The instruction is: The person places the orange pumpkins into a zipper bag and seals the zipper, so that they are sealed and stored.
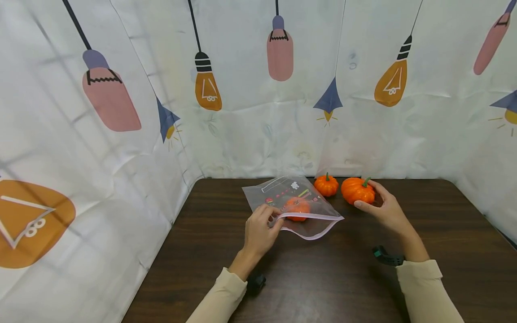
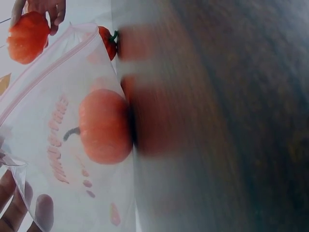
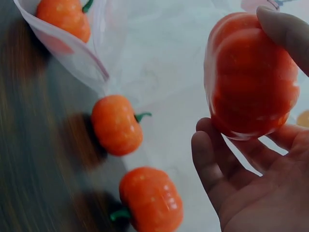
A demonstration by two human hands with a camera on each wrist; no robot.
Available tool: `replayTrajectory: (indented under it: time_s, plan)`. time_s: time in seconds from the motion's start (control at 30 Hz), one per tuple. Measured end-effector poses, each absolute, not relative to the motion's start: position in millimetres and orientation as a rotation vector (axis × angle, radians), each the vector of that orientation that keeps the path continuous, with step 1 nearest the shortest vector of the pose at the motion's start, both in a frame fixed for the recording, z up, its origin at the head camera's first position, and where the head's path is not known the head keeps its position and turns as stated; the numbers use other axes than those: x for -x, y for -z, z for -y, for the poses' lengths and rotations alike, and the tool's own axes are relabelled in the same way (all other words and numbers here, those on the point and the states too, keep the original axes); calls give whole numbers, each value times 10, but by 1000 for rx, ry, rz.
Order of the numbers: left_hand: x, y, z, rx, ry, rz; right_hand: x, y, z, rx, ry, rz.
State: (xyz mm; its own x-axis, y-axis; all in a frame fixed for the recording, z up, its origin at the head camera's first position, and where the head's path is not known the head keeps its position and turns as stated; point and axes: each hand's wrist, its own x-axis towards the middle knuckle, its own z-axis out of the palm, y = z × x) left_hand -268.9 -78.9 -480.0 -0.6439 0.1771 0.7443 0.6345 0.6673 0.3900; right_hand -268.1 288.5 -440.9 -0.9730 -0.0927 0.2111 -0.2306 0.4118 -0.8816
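A clear zip bag (image 1: 258, 194) with a pink-white zip edge lies on the table, its mouth parted toward me. Inside it sits a small orange toy pumpkin (image 2: 104, 126). My left hand (image 1: 260, 229) pinches the bag's near-left edge at the mouth. To the right of the bag, my right hand (image 1: 389, 211) grips another orange pumpkin (image 3: 253, 77) between thumb and fingers, raised off the table. One more pumpkin (image 1: 326, 185) stands just behind the bag's right side. In the right wrist view a further pumpkin (image 3: 152, 200) with a green stem sits beside it, mostly hidden in the head view.
The dark wooden table (image 1: 315, 287) meets a white curtain (image 1: 258, 143) printed with lamps at its back edge. More of the curtain runs along the left and right sides. Dark wrist straps (image 1: 387, 256) sit at both sleeves.
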Motion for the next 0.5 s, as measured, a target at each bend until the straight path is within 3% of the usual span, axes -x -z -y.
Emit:
replayTrajectory:
  time_s: [0.5]
  plan:
    - [2697, 4789, 809, 603, 868, 2194, 2659, 4455, -2460, -552, -1809, 2483]
